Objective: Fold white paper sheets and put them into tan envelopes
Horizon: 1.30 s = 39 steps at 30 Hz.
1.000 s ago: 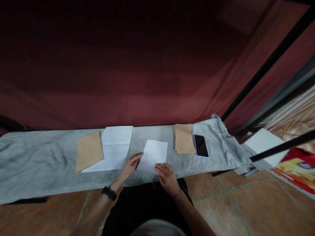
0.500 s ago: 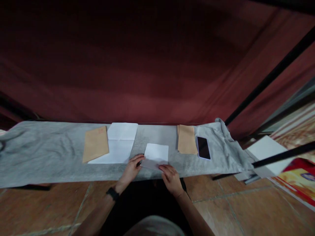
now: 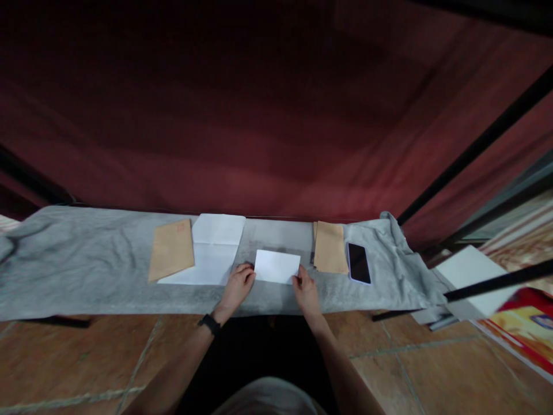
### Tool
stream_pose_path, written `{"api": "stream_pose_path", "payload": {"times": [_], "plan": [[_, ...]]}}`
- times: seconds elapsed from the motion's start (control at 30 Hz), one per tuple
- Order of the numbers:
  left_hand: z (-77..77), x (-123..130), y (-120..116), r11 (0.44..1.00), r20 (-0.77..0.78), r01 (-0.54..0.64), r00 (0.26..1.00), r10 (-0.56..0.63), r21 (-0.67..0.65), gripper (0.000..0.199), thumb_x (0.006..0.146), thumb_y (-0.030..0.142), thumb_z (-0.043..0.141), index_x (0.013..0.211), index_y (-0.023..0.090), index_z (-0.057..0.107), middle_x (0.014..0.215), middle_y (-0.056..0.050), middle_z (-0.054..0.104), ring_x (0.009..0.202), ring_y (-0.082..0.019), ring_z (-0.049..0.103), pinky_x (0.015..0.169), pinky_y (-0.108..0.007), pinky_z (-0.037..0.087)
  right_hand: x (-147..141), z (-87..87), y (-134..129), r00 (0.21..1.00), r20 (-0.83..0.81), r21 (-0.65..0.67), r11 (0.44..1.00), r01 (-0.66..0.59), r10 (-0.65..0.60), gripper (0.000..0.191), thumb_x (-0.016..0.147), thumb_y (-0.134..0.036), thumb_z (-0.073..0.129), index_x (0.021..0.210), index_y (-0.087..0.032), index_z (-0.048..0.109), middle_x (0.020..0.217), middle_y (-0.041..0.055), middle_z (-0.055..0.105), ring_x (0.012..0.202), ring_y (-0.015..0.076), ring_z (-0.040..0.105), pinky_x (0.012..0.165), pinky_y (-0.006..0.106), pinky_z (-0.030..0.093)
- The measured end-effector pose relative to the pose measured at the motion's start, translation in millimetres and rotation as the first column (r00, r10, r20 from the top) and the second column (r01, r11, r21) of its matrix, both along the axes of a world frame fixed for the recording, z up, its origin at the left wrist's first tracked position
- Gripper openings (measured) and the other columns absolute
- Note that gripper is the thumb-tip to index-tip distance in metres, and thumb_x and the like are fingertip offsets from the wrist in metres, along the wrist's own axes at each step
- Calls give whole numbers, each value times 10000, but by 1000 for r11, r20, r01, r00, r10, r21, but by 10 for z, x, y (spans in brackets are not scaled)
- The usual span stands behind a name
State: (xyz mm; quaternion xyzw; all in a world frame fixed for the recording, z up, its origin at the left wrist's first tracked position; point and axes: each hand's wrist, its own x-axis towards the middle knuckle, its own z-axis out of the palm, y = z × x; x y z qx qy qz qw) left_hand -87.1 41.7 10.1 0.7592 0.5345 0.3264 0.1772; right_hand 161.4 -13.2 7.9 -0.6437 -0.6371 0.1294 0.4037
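A folded sheet of white paper (image 3: pixel 277 267) is held between my two hands, just over the grey cloth. My left hand (image 3: pixel 240 285) pinches its left edge, with a dark watch on the wrist. On the opposite edge, my right hand (image 3: pixel 306 288) grips the lower right corner between thumb and fingers. To the left lies a larger creased white sheet (image 3: pixel 216 253), partly covered by a brown envelope (image 3: pixel 171 249). Several brown envelopes (image 3: pixel 330 248) are stacked right of my right hand.
A phone (image 3: pixel 359 263) in a pale purple case lies beside the envelope stack. Grey cloth (image 3: pixel 95 259) covers the narrow table. Behind it hangs a dark red curtain (image 3: pixel 259 144). A black bar (image 3: pixel 496 280) and a white box (image 3: pixel 470 271) stand at the right.
The small white sheet has gone from a taller shape with its lower part lifted to a shorter folded rectangle. My hands have moved from its lower edge to its two sides.
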Motion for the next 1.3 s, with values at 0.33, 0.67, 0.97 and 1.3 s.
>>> {"api": "stream_pose_path", "payload": {"times": [0.33, 0.67, 0.97, 1.3], "plan": [[158, 80, 114, 997, -89, -18, 996, 11, -76, 205, 835, 197, 556, 651, 219, 642, 814, -40, 645, 835, -205, 634, 872, -372, 522, -101, -102, 103, 967, 218, 30, 991, 131, -134, 480, 973, -215, 428, 1447, -139, 412, 1219, 168, 679, 1050, 251, 665, 924, 380, 493], [283, 186, 42, 985, -222, -136, 969, 110, -107, 193, 852, 208, 585, 666, 203, 634, 836, -47, 643, 856, -199, 614, 877, -339, 481, -146, 84, 75, 891, 440, -113, 977, 178, -112, 459, 992, -210, 407, 1438, -112, 441, 1143, 156, 691, 1013, 256, 649, 914, 381, 438], [381, 282, -79, 984, -366, -174, 919, 147, -43, 200, 891, 227, 506, 746, 202, 641, 946, -87, 647, 950, -248, 583, 911, -385, 459, -179, 75, 51, 861, 491, -32, 985, 172, -135, 441, 992, -193, 407, 1419, -114, 487, 1292, 194, 616, 1117, 300, 596, 939, 454, 437], [352, 318, -128, 981, -452, -182, 870, 195, 73, 225, 903, 205, 460, 965, 173, 674, 1065, -134, 668, 1045, -297, 595, 930, -444, 475, -540, -120, 72, 875, 483, -11, 1000, -28, 29, 474, 1023, -318, 417, 1457, -141, 485, 1523, 116, 465, 1397, 252, 434, 1176, 425, 284]]}}
